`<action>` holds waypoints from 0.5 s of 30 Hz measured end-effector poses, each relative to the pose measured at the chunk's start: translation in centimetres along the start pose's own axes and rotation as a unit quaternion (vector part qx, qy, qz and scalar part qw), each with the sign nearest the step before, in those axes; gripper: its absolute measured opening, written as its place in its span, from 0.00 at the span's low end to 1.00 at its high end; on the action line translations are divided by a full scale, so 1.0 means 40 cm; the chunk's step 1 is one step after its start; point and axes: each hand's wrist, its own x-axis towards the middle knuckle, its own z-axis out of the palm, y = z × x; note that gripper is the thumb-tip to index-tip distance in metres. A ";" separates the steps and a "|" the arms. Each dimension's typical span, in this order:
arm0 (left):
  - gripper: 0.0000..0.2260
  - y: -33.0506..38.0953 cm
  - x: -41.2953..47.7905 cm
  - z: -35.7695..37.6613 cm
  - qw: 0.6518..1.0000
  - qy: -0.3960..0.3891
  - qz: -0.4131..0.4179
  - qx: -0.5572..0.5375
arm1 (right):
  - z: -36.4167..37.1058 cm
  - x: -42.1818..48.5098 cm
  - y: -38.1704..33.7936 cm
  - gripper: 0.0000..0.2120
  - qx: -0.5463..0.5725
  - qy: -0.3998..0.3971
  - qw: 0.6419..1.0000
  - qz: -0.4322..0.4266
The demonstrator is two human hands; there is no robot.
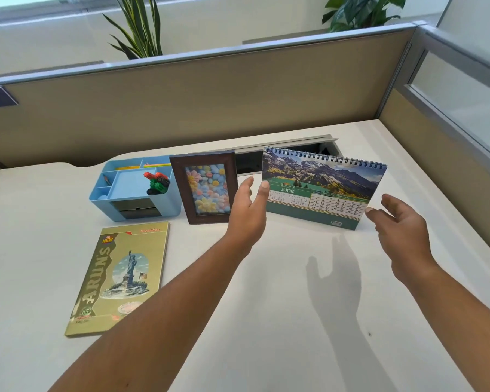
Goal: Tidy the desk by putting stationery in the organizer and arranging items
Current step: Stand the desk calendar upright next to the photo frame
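Note:
A spiral-bound desk calendar [323, 188] showing June stands upright on the white desk [294, 306] at centre right. My left hand [248, 213] is open at the calendar's left edge, thumb tip just at that edge, holding nothing. My right hand [399, 230] is open beside the calendar's lower right corner, fingers spread, not gripping it. A brown picture frame [207, 188] with pastel flowers stands just left of my left hand. Further left is the blue organizer [133, 190], with a pencil, yellow items and a red-green toy in its compartments. A gold notebook [122, 275] lies flat in front.
Beige cubicle partitions [210, 103] wall the desk at the back and right. A grey cable tray lid [286, 145] stands open behind the frame and calendar. Two potted plants [142, 26] rise behind the back partition.

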 end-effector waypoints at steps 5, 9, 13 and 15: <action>0.27 -0.035 -0.069 -0.019 1.000 0.001 -0.010 -0.001 | 0.000 -0.093 -0.063 0.12 0.113 -0.002 0.993 0.029; 0.27 -0.088 -0.128 -0.058 0.998 0.013 -0.010 0.054 | -0.003 -0.277 -0.101 0.18 0.182 -0.085 0.979 -0.030; 0.30 -0.165 -0.182 -0.139 0.990 0.033 0.027 0.138 | 0.034 -0.498 0.013 0.24 -0.034 -0.243 0.909 -0.337; 0.28 -0.210 -0.198 -0.190 0.979 0.047 0.052 0.190 | 0.067 -0.546 0.121 0.24 -0.251 -0.290 0.780 -0.495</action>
